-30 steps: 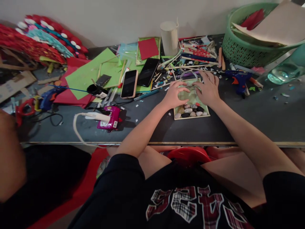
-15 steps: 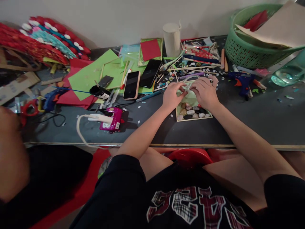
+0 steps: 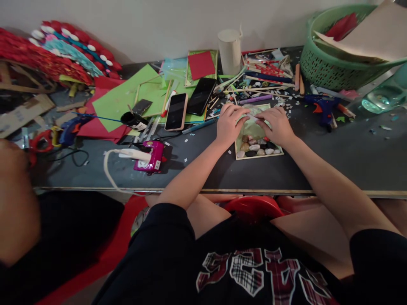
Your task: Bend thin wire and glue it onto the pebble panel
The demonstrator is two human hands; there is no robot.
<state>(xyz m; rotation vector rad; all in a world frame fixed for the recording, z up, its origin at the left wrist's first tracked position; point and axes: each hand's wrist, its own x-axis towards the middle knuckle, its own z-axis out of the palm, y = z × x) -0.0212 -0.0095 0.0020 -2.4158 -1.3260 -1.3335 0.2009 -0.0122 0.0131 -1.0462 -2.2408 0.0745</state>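
Note:
A small square panel (image 3: 251,134) with a thin pale rim lies on the table in front of me. Rows of pebbles (image 3: 255,147), white, brown and black, cover its near part. Over its far part, my left hand (image 3: 231,121) and my right hand (image 3: 277,123) face each other with thumbs and forefingers closed. Between the fingertips runs a thin pale strip (image 3: 252,117), pinched at both ends. What it is made of is too small to tell.
Behind my hands lie paper scraps, sticks and a purple pen (image 3: 255,99). Two phones (image 3: 176,112) and a magenta power adapter (image 3: 151,157) are to the left. A glue gun (image 3: 323,108) and a green basket (image 3: 330,63) stand right. Another person's arm (image 3: 17,199) is far left.
The pale strip, looped up above the fingers before, now lies low and nearly straight between them. My right hand has lowered and its fingers have flattened somewhat.

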